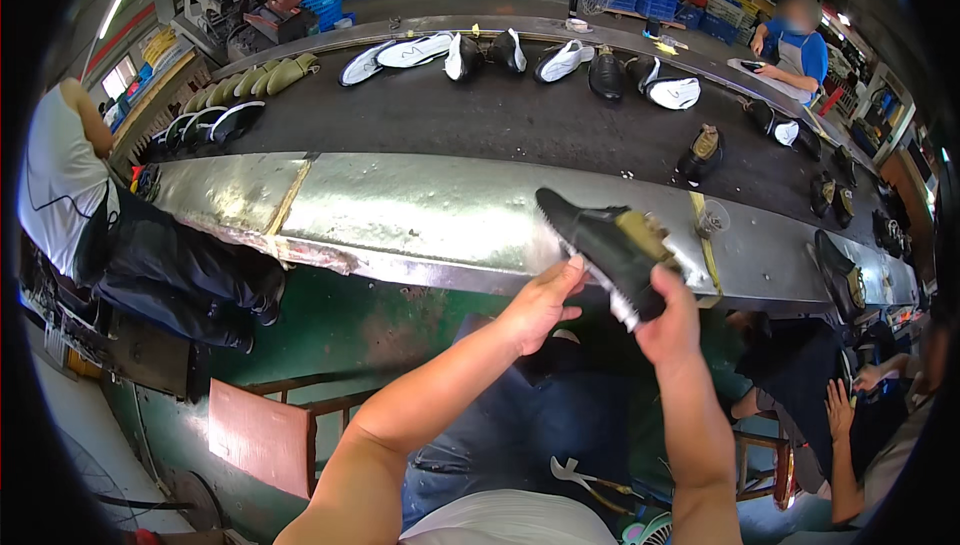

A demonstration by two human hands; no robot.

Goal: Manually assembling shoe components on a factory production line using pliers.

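A black shoe (pixel 590 225) with an olive last in its opening is held up over the near metal edge of the bench. My right hand (pixel 668 325) is closed around its heel end, and the toe points up and to the left. White, rough material runs along the sole edge. My left hand (pixel 545 310) is beside that edge, its thumb and fingers drawn together; whatever is between them is too small to make out. A hammer (pixel 578 475) lies at my lap, near a small green fan (pixel 648 529).
Beyond the metal ledge (pixel 420 205), a dark belt (pixel 400 125) carries several shoes, some with white soles up, and olive lasts (pixel 250 83). A wooden stool (pixel 262 437) stands at lower left. People are at left (pixel 70 185), far right (pixel 795 50) and near right (pixel 850 425).
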